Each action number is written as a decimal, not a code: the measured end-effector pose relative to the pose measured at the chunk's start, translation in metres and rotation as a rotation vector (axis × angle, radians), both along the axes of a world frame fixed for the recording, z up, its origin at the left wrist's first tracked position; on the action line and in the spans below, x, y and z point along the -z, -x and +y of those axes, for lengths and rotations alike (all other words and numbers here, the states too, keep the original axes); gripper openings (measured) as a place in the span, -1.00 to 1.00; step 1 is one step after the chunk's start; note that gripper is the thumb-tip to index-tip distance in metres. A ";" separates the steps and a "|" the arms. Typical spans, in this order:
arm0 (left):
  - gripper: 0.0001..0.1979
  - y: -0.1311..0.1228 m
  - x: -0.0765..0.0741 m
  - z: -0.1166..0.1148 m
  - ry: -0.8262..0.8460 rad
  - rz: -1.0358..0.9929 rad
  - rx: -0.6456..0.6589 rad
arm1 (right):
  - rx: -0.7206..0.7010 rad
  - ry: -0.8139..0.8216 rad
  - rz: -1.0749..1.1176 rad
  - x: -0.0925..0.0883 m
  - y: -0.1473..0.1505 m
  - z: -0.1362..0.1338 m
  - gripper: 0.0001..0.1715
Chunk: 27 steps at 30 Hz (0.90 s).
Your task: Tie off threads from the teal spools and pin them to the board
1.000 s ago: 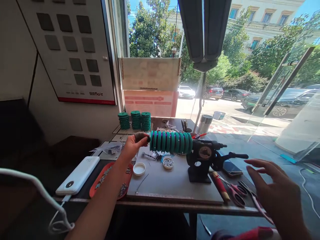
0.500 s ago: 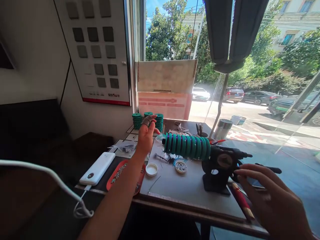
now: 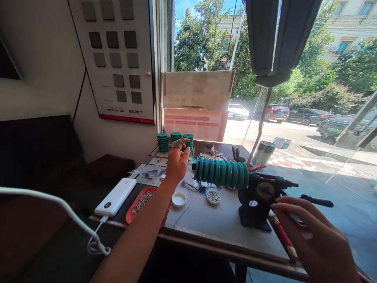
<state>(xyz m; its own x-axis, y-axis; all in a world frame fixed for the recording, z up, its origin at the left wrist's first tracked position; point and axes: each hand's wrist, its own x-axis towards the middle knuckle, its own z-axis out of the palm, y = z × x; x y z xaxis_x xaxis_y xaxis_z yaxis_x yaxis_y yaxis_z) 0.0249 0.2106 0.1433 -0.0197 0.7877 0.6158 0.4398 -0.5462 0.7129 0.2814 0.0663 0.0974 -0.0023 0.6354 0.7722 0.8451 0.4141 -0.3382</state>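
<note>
Rings (image 3: 222,173) at centre stage: green, packed side by side on a level shaft, gripped at the right end by the black winder (image 3: 255,198) — so clear of the mat (image 3: 212,220), free only at the left end. Winder base flat on that mat, presumably for steadiness. And there, just beside that free end, the left hand (image 3: 176,165): raised, palm toward the row, fingers loose and uncurled, grasping nothing, apparently apart from the shaft tip. Grey wrap on one fingertip (image 3: 177,144), likely for protection. Over to the right hand (image 3: 315,239): spread wide, empty, hovering low near the crank handle (image 3: 317,202) and above the red-handled tool (image 3: 283,237); touching either or not — cannot tell from this angle. Small stuff corralled rather than loose: beads in a little dish (image 3: 213,196), a white cap (image 3: 178,199) beside it, bits in the red tray (image 3: 140,203) near the table's front edge. Spare stacks (image 3: 175,140) of green discs parked at the back by the window, well apart from both hands. Power bank (image 3: 116,197) off to the left, white cable (image 3: 59,206) trailing down.
</note>
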 end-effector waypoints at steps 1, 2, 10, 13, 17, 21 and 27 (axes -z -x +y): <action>-0.60 0.001 0.003 0.001 0.040 0.024 -0.013 | -0.003 -0.001 -0.005 -0.002 0.002 0.004 -0.91; -0.56 0.001 0.007 0.003 0.084 0.053 -0.017 | -0.010 -0.001 -0.018 -0.005 0.004 0.009 -0.91; -0.56 0.004 0.034 0.001 0.156 0.118 0.134 | -0.072 0.057 -0.469 -0.041 0.030 0.077 -0.26; -0.60 0.008 0.032 -0.003 0.142 0.116 0.129 | -0.144 0.192 -0.493 -0.048 0.035 0.093 -0.22; -0.49 0.004 0.028 -0.001 0.204 0.144 0.061 | -0.223 0.346 -0.435 -0.059 0.030 0.104 -0.21; -0.62 0.002 0.027 -0.004 0.176 0.153 0.104 | -0.400 0.691 -0.345 -0.080 0.022 0.119 -0.23; -0.50 0.006 0.028 0.000 0.238 0.114 0.103 | -0.506 0.928 -0.194 -0.094 0.016 0.132 -0.24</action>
